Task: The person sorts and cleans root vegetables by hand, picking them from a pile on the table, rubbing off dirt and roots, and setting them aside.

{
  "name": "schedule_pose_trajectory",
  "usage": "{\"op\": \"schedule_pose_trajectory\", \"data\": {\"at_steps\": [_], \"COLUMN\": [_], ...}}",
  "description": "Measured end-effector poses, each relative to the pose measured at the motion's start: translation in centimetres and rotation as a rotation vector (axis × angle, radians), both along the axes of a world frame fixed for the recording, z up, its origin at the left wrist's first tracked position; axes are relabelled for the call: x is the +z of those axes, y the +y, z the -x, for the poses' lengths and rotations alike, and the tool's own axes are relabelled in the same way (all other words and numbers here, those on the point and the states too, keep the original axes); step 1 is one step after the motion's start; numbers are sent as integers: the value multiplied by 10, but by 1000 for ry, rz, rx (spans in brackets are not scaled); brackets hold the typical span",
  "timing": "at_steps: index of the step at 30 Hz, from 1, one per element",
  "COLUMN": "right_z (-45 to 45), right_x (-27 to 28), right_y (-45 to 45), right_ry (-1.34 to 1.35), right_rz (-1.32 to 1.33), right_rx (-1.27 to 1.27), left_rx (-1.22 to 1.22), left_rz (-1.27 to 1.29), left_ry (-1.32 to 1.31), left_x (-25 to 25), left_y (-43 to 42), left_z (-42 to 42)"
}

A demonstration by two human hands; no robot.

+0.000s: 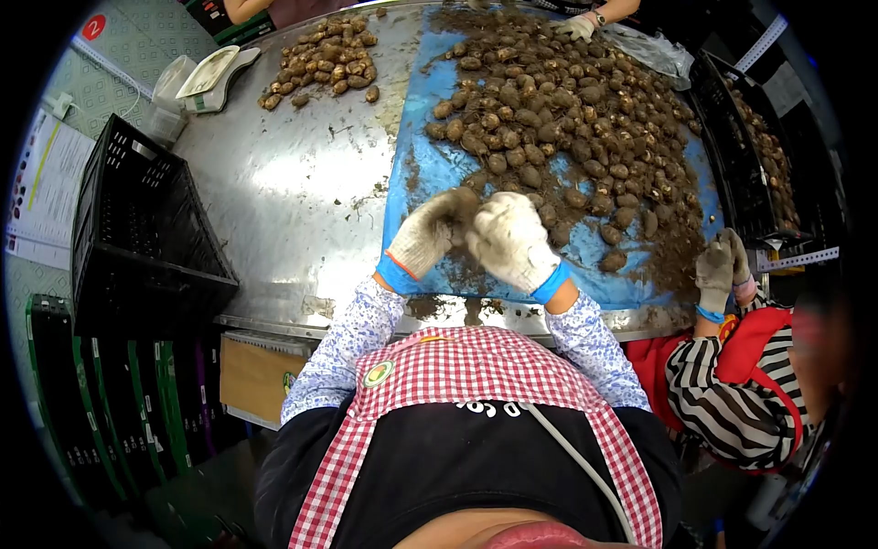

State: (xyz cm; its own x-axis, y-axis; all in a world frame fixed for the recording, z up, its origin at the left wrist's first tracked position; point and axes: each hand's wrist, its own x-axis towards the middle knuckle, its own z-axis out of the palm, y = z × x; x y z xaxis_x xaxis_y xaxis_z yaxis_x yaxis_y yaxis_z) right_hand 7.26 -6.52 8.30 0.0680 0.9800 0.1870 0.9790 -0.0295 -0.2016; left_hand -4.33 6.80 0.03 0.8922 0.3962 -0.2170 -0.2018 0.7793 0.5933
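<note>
At the near edge of the worktop (294, 169) we see the wearer's checked apron (485, 366), with both gloved hands raised just beyond it over the blue sheet (402, 197). The left hand (434, 229) and right hand (512, 240) meet at the fingers. We note that each grip is curled inward, the right one fist-like; the brown area at the left fingertips may be soil or a tuber, and we cannot tell how far either grip is closed or what it encloses. To the near right, a co-worker's gloved hands (718, 273) are brought together; to the left stands a black crate (151, 229).

The soil-covered heap of tubers (585, 114) lies beyond the grip and to its right, with the right hand the nearer of the two. We read the heap's long axis as running from the far edge toward the near right; single tubers are rounded, their axes mixed. At the far left we find a smaller pile of paler tubers (329, 64), beside a scale (217, 80). At the far right, another person's gloved hand (578, 27) touches the heap's edge.
</note>
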Motion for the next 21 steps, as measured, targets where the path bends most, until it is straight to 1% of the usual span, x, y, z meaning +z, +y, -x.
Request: {"op": "schedule_pose_trajectory", "data": {"at_steps": [2,3,4,5,6,7,8,10,13,14,17,20,21], "right_z": [19,23,21,13,-3,-19,-25,-26,-17,-15,-11,-9,-8], "right_x": [28,1,-9,-41,-44,-43,-39,-19,-3,-5,-6,-15,-11], "right_y": [7,-8,-8,-7,-12,-16,-16,-18,-12,-12,-8,-3,-2], "right_ry": [-118,54,30,-467,-110,247,365,148,187,166,137,123,96], "right_rz": [441,-68,-192,-168,-148,-179,-207,-343,-306,-358,-489,-742,-724], "right_rx": [174,271,273,78,2,-77,-229,-282,-283,-284,-237,-199,-172], "left_rx": [141,182,179,176,176,20,3,-38,0,12,33,24,14], "left_rz": [274,369,379,391,405,267,184,16,-206,-272,-349,-368,-369], "left_ry": [-175,-256,-240,-225,-210,-371,-347,-295,-126,-83,-26,-1,1], "left_x": [8,-24,-21,-14,-10,-9,-6,6,28,34,51,56,57], "left_y": [-8,3,4,3,2,1,0,-2,-21,-25,-24,-22,-20], "left_z": [-5,-7,-7,-7,-7,-2,-1,-2,-9,-10,-11,-8,-8]}}
